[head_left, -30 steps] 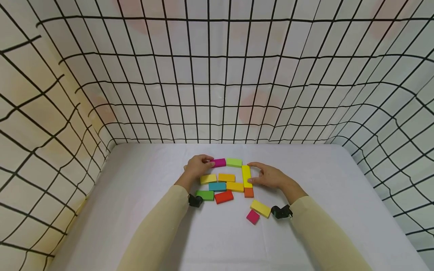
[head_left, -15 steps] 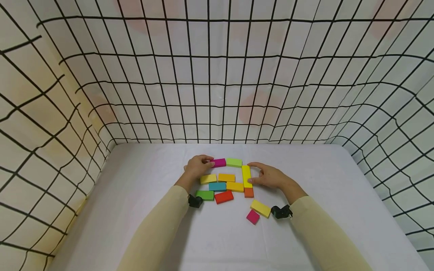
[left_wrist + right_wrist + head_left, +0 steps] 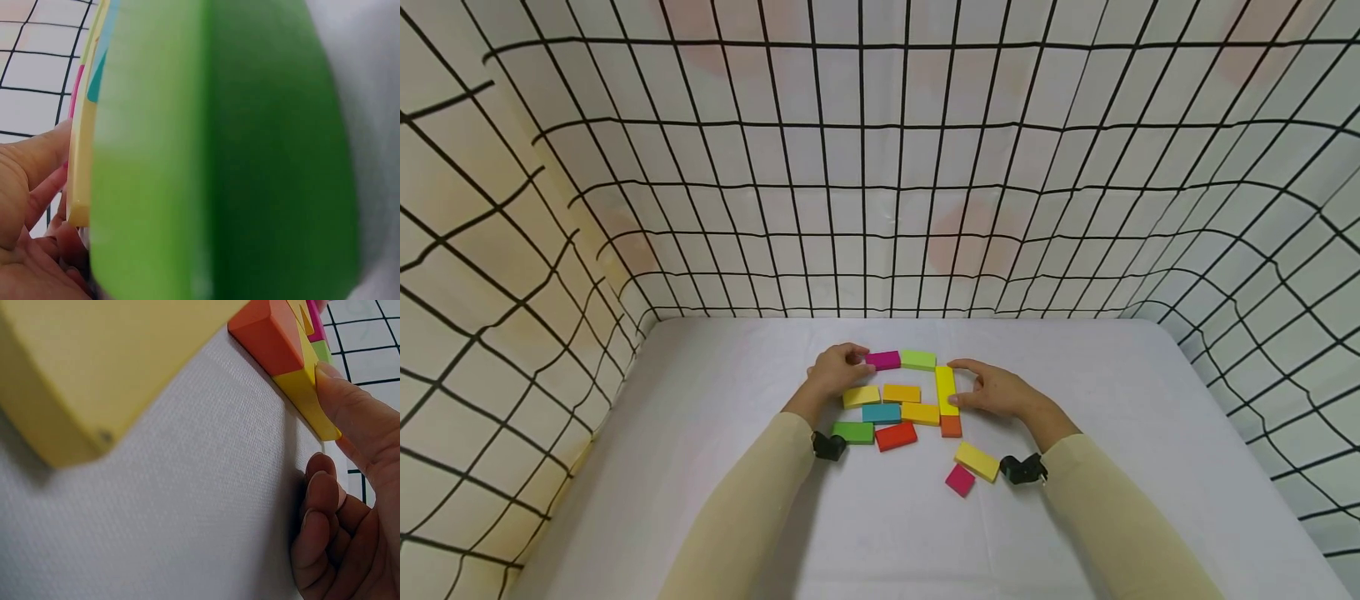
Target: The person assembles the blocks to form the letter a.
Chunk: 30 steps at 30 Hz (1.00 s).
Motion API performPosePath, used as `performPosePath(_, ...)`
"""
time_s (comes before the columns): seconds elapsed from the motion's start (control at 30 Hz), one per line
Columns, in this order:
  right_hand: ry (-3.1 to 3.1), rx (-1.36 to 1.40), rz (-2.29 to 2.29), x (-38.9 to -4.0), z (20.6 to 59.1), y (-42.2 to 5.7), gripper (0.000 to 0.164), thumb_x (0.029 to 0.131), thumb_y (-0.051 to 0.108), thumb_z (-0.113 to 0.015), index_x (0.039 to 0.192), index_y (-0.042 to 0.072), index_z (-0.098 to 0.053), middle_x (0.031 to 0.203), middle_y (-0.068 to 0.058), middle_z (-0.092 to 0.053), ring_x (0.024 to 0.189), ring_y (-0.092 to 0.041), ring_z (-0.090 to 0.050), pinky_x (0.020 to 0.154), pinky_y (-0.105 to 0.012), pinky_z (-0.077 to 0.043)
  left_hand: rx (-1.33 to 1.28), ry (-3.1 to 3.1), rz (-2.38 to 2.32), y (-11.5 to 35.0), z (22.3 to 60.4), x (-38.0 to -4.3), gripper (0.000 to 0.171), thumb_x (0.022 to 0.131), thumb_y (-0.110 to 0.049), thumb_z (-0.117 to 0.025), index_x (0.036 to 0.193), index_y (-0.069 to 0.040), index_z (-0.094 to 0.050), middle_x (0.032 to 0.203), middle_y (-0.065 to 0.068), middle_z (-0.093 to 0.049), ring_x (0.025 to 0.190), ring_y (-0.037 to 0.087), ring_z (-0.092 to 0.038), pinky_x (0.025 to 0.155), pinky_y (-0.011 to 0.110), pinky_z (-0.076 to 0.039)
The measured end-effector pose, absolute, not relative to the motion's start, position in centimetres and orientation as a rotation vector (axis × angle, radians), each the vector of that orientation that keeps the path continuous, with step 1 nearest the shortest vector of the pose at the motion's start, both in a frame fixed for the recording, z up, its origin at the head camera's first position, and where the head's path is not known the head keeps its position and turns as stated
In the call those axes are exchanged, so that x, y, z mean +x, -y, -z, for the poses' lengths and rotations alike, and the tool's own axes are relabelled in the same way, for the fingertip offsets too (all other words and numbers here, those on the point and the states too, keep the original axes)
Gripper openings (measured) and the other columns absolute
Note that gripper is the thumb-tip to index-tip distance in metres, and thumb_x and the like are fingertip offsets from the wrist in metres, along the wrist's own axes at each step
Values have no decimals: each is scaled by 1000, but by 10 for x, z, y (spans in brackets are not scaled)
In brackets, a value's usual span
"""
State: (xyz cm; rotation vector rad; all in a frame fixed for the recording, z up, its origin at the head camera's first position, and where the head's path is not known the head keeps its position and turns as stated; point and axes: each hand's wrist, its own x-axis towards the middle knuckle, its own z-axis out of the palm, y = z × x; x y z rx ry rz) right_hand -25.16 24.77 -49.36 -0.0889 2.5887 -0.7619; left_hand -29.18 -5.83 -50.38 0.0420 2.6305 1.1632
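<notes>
Risking skew mid-frame: right fingers (image 3: 353, 406), wide against long rectangular yellow block (image 3: 945, 385), may push unevenly; left fingers (image 3: 42, 153), grip unclear.

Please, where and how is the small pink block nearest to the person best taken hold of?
I would grip the small pink block by its far-left and near-right faces, coming from above on the near side. It lies flat and turned, with both these faces free, while the yellow block sits close along its far-right face, probably hindering a grip there.
</notes>
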Motion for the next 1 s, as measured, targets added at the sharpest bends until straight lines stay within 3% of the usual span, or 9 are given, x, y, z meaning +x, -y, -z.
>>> performPosePath(1.0,-2582,-87,778,-251,493,-248,79,86,56,-76,153,33,-43,93,-7,-50,82,-21,-50,66,-33,-36,106,-2651,-1179,60,506,-284,48,94,-40,-71,138,-21,-62,122,4,-66,115,25,-56,99,47,-33)
